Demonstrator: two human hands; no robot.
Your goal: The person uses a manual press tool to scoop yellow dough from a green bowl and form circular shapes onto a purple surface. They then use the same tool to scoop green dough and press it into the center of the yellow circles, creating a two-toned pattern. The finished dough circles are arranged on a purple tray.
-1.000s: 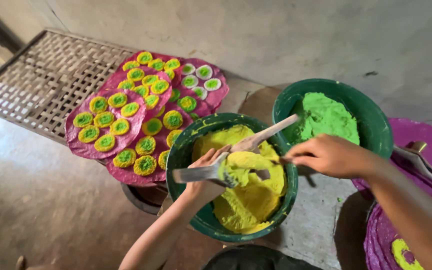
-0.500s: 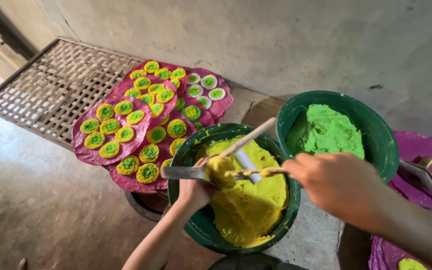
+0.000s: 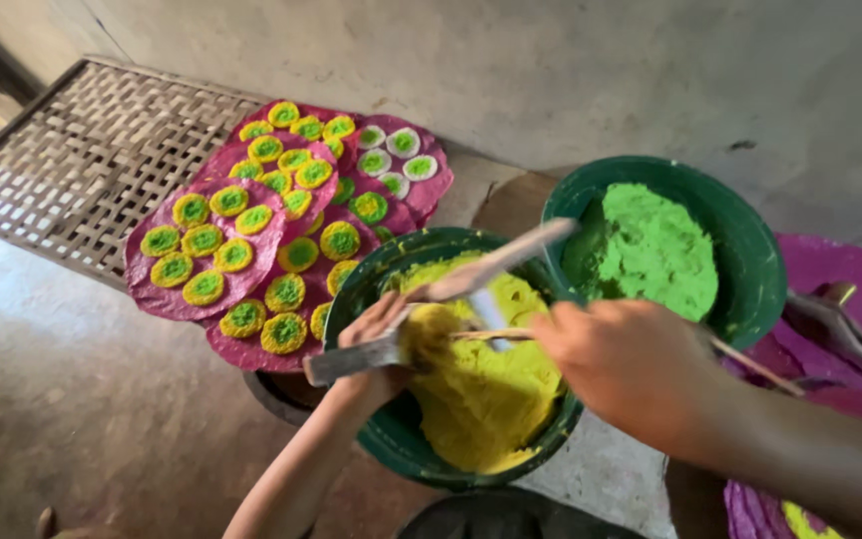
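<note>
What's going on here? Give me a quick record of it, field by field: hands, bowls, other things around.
Left hand: holds a flat metal tool over the yellow paste.
Right hand: holds a thin stick whose tip is at the yellow paste; blurred.
Near bowl: green, holding yellow paste.
Far bowl: green, holding bright green paste.
Magenta rounds: overlapping, topped with small yellow-and-green discs.
Woven mat: lies under the rounds, on the floor.
Setting: grey concrete wall behind.
</note>
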